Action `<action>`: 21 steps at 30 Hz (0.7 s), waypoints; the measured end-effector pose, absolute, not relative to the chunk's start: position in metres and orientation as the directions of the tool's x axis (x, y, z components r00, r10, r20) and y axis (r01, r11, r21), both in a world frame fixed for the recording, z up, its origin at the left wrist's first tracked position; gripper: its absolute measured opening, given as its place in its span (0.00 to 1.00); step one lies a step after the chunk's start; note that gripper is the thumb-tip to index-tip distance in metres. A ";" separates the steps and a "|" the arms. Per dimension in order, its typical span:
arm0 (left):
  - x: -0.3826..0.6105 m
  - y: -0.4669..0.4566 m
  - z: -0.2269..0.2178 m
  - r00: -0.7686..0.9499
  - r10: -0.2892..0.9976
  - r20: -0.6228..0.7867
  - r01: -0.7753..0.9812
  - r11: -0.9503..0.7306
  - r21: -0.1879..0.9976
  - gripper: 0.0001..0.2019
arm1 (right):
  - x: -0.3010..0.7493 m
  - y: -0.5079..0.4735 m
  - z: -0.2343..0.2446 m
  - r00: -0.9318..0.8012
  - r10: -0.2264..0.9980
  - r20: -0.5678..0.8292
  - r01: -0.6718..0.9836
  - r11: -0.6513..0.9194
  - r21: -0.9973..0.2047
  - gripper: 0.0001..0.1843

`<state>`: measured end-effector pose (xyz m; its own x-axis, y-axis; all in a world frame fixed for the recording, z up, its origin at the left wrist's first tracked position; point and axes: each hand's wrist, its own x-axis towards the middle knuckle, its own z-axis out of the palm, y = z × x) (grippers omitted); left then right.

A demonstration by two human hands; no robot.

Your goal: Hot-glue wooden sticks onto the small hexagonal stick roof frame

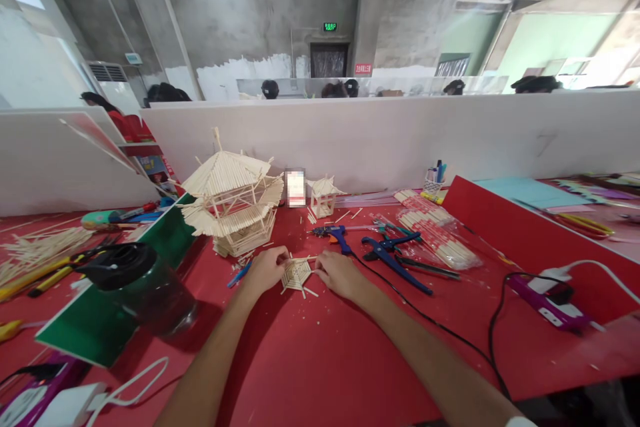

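A small web-shaped frame of thin wooden sticks point(297, 275) lies on the red tabletop point(305, 360) between my two hands. My left hand point(270, 268) has its fingertips pressed together at the frame's upper left edge. On the opposite side, my right hand point(336, 272) pinches at the frame's right edge, by a protruding stick. Behind my left hand stands a large two-tiered stick pavilion model point(233, 197). A smaller stick pavilion point(324, 197) is farther back, near the white partition. Just beyond my right hand lies a blue glue gun point(340, 238).
Blue cutting pliers point(393, 255) and packs of wooden sticks point(440, 233) lie to the right. A dark bottle point(147, 290) stands at left beside a green board point(90, 327). A black cord point(425, 312) crosses the right side towards a purple power strip point(550, 307). The white partition point(360, 140) closes the back.
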<state>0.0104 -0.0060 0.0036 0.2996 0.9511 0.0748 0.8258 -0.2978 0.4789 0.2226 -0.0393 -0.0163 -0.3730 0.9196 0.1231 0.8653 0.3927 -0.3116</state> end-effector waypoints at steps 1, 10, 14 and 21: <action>0.010 -0.006 0.003 0.302 0.950 0.073 0.818 -0.298 0.492 0.04 | 0.222 -0.039 -0.017 -0.371 0.920 0.124 0.868 0.391 -0.306 0.06; 0.003 0.010 -0.008 0.377 0.920 0.101 0.453 -0.279 0.847 0.12 | 0.219 -0.034 -0.022 -0.297 0.925 0.236 0.663 0.378 -0.646 0.03; 0.005 0.007 -0.001 0.346 0.936 0.058 0.286 -0.165 0.944 0.15 | 0.217 -0.027 -0.028 -0.162 0.944 0.287 0.326 0.325 -0.888 0.04; 0.008 0.002 0.007 0.330 0.943 0.036 0.168 -0.096 0.981 0.16 | 0.223 -0.019 -0.029 -0.155 0.941 0.302 0.220 0.331 -0.917 0.08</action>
<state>0.0081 0.0018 0.0074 0.3297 0.9434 0.0357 0.1681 -0.0959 0.9811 0.2230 -0.0194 -0.0292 -0.1547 0.9406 0.3023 0.2204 0.3312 -0.9175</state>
